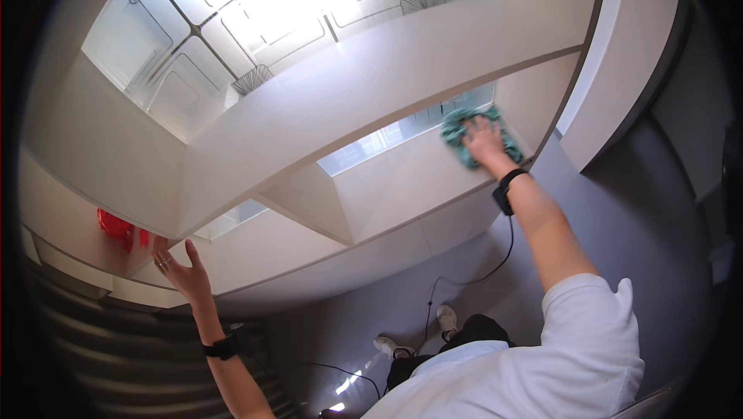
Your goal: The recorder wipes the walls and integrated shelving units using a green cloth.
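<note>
My right hand (484, 139) presses a crumpled green cloth (460, 139) against a lower board (400, 187) of a pale shelving unit, near the board's right end. The fingers lie spread over the cloth, and both look slightly blurred. At the left, my left hand (184, 280) is raised against the front edge of the upper shelf (360, 88), by an upright panel's corner. Its thumb stands apart from the fingers, and nothing is seen held in it. Part of its fingertips is hard to make out against the edge.
A red object (114, 227) sits on the left shelf near my left hand. An upright divider (307, 198) splits the lower level. Behind the unit is a patterned glass panel (191, 71). A black cable (464, 284) hangs from my right wristband over the grey floor (336, 326).
</note>
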`<state>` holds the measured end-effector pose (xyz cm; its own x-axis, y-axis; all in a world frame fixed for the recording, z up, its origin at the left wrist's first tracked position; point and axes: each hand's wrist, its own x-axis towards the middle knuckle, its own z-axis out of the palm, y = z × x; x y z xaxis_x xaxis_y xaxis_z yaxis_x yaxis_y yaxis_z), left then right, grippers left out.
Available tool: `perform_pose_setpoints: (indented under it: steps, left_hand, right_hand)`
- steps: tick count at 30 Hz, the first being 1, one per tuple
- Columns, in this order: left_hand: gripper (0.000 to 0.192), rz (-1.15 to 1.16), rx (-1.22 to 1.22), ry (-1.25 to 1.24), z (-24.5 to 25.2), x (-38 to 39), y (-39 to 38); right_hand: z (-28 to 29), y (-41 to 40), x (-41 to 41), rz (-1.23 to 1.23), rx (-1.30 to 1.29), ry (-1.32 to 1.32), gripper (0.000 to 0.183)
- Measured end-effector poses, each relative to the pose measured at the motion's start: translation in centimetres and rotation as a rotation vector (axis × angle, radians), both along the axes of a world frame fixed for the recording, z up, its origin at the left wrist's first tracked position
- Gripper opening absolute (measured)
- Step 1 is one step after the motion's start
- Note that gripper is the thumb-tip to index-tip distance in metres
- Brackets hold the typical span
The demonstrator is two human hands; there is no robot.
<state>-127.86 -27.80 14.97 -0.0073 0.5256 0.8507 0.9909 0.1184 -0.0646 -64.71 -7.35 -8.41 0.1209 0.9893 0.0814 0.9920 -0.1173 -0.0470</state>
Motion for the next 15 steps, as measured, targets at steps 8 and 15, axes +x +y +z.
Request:
perform_pose_setpoints:
  steps: [8,15]
  left_hand:
    - [0.058,0.025,0.023,0.047,0.3,0.5,0.5]
    - [0.060,0.092,0.053,0.032,-0.5,1.1,1.5]
  right_hand:
    - [-2.1,0.1,0.3,-0.131,0.175,0.059,0.064]
    - [-1.1,-8.0,-19.9,0.376,0.077,0.117,0.061]
